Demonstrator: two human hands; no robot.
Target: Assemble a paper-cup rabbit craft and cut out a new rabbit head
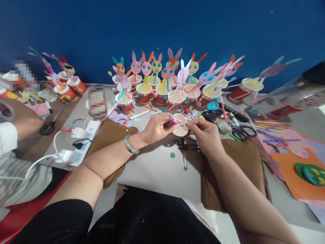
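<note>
My left hand (158, 128), with a bangle on its wrist, is closed on a small purple piece (174, 119) above a paper cup (180, 130). My right hand (207, 135) pinches at the right side of the cup's rim; whatever is between its fingertips is too small to make out. I look down into the cup's pale inside, and the hands partly cover it. Below it on the table lie a small green disc (172, 155) and a clear pen-like stick (185, 161). Behind stand several red paper cups (177, 101) with rabbit-faced paper heads (146, 68) on coloured stems.
Brown cushions (235, 169) lie under both forearms. At left are a power strip (87, 139), scissors (50, 125) and another person's arm (22, 117). At right lie black scissors (243, 132), a glue gun (212, 115), coloured paper (291, 173) and a large clear bottle (286, 98).
</note>
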